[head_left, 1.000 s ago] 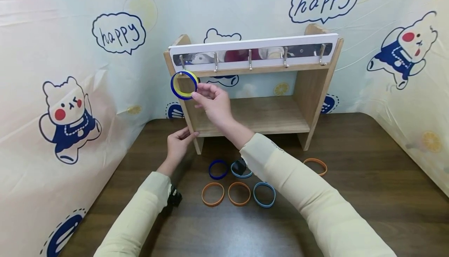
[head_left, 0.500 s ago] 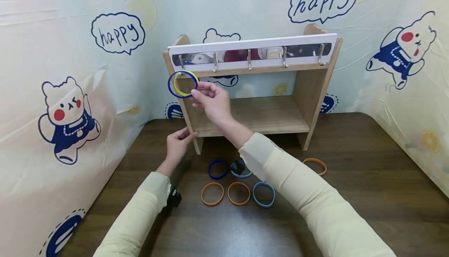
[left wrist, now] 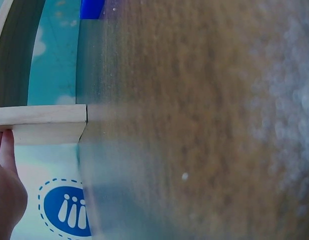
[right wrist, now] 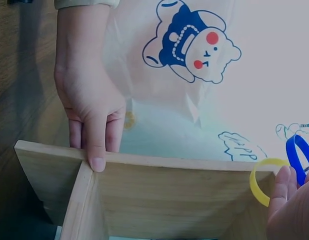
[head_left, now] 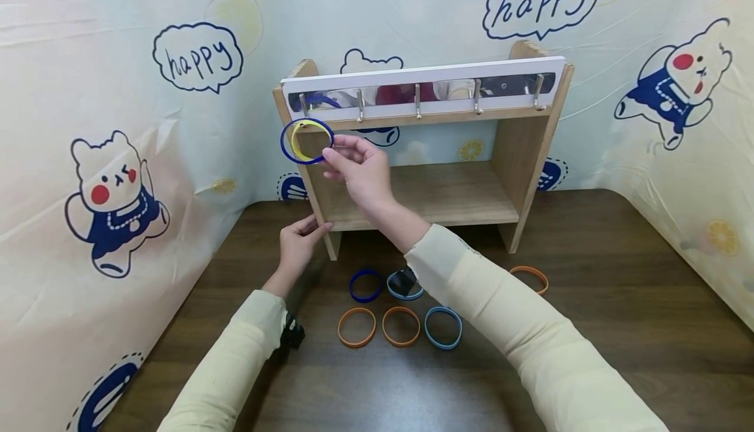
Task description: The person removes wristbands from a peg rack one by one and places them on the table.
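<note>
My right hand pinches a blue wristband between thumb and fingers, just below the leftmost metal hook of a wooden rack. Within the blue ring in the head view shows a yellow wristband, at that same hook. From the right wrist, the yellow band appears beside the rack's upper corner, next to the blue band. Lower down, my left hand grips the rack's left side panel, thumb on the front edge and fingers on the outer face.
Several wristbands lie on the dark wooden table before the rack: a dark blue one, light blue ones and orange ones. Another orange band lies further right. More hooks line the rack's mirrored strip. Printed cloth surrounds the table.
The blue wristband has turned and shifted slightly left, apart from the yellow one it nearly overlapped before. A blue reflection now shows in the strip. The left hand stays put.
</note>
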`<state>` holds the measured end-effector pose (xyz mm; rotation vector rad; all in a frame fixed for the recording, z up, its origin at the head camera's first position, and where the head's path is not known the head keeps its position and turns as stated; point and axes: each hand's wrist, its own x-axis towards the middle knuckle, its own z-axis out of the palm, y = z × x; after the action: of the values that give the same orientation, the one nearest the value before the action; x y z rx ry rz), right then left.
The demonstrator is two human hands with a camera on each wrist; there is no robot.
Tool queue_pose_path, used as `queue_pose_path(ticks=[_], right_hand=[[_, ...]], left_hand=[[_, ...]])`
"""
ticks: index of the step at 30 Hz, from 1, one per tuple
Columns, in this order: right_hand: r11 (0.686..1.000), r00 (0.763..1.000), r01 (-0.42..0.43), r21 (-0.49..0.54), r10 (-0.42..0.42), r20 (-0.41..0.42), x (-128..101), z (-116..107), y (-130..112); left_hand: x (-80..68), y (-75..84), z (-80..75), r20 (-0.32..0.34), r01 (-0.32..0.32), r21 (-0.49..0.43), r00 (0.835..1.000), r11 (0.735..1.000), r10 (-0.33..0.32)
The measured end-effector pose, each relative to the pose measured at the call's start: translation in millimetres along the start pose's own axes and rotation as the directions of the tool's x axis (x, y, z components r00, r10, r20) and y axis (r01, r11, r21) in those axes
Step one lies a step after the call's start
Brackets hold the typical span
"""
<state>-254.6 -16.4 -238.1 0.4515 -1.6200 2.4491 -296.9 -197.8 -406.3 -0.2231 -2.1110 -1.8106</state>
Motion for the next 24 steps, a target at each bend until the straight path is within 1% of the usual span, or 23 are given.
queue_pose_path(ticks=[2, 3, 7, 10, 15, 19, 24], right_hand=[[1.000, 1.000, 0.006, 0.007, -0.006, 0.006, -2.6, -0.9, -1.4], [1.000, 1.000, 0.010, 0.007, -0.010, 0.010, -4.4, -1.6, -2.4], [1.000, 0.999, 0.020, -0.004, -0.020, 0.039, -12.3, -7.3, -7.4], [0.999, 0.997, 0.016, -0.037, -0.013, 0.071, -17.7, -14.8, -10.2], [0.997, 0.993, 0.022, -0.069, -0.014, 0.116, -25.9, -28.1, -13.1], [0.997, 0.993, 0.032, -0.067, -0.024, 0.114, -30.1, -38.5, -12.6], [0.996, 0.994, 0.025, -0.084, -0.016, 0.109, -34.4, -55.1, -10.6]], left_hand=[[2.8, -8.9, -0.7, -0.010, 0.002, -0.002, 1.000, 1.000, -0.002], [2.9, -10.1, -0.9, -0.015, 0.000, 0.004, 1.000, 1.000, 0.001], [3.0, -12.4, -0.6, -0.028, -0.019, 0.024, 0.999, 1.000, 0.019], [3.3, -12.8, -0.3, -0.036, -0.032, 0.029, 0.999, 0.999, 0.033], [3.2, -12.5, -0.2, -0.038, -0.035, 0.030, 0.999, 0.999, 0.036], [2.7, -12.2, -0.5, -0.038, -0.032, 0.030, 0.999, 0.999, 0.033], [3.1, -12.3, 0.0, -0.036, -0.037, 0.022, 0.999, 0.999, 0.038]])
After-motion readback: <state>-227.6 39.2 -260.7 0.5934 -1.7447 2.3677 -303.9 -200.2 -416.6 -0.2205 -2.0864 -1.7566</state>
